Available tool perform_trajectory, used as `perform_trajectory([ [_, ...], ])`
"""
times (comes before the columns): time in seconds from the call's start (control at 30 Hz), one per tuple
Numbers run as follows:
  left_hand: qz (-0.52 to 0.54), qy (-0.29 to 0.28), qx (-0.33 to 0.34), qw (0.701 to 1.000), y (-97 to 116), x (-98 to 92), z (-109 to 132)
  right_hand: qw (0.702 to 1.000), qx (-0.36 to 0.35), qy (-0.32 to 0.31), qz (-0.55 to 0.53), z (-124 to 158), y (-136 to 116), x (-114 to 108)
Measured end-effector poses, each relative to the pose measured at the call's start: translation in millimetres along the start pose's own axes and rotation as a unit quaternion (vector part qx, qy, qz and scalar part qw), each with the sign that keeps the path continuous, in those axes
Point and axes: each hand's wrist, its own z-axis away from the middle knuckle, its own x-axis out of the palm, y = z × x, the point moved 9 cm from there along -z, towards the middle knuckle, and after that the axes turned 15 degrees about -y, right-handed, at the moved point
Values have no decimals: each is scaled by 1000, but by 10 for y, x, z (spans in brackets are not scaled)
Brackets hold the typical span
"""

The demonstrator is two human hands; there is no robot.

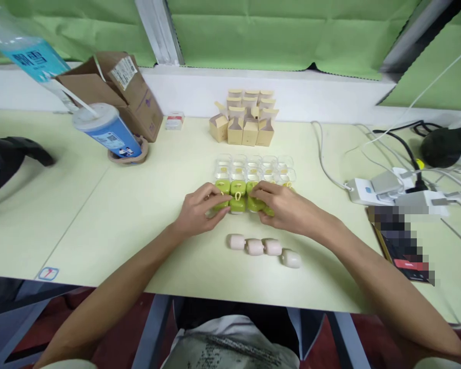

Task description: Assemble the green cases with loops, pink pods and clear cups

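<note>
Several small green cases point(238, 195) with yellow loops stand in rows at the middle of the pale table point(119, 220). My left hand point(197, 210) curls around the left end of the group, fingers closed on a green case. My right hand point(282, 207) grips the right end the same way. Behind them stand several clear plastic boxes point(253, 166). In front of my hands lie several pinkish-white oval pieces point(263, 249) in a row.
Small tan cardboard boxes point(246, 120) are stacked at the back. A blue cup with straw point(107, 130), an open brown carton point(119, 87) and a water bottle point(23, 48) stand at left. Chargers and cables point(388, 187) and a dark phone point(403, 246) lie at right.
</note>
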Motion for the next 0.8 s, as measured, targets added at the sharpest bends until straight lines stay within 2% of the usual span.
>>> perform_trajectory([
  [0.1,-29,-7,22,999,21,66,11,1000,13,-23,10,-25,3,76],
  [0.33,-25,-14,21,999,-3,116,19,998,44,-42,33,-74,-13,146],
  [0.57,-59,-17,33,998,50,110,13,999,15,-30,18,-67,-25,143],
  [0.7,-64,-18,36,997,65,109,11,1000,0,5,30,-12,-8,47],
  [0.8,-82,-8,35,996,82,85,11,999,3,32,33,97,41,-142],
])
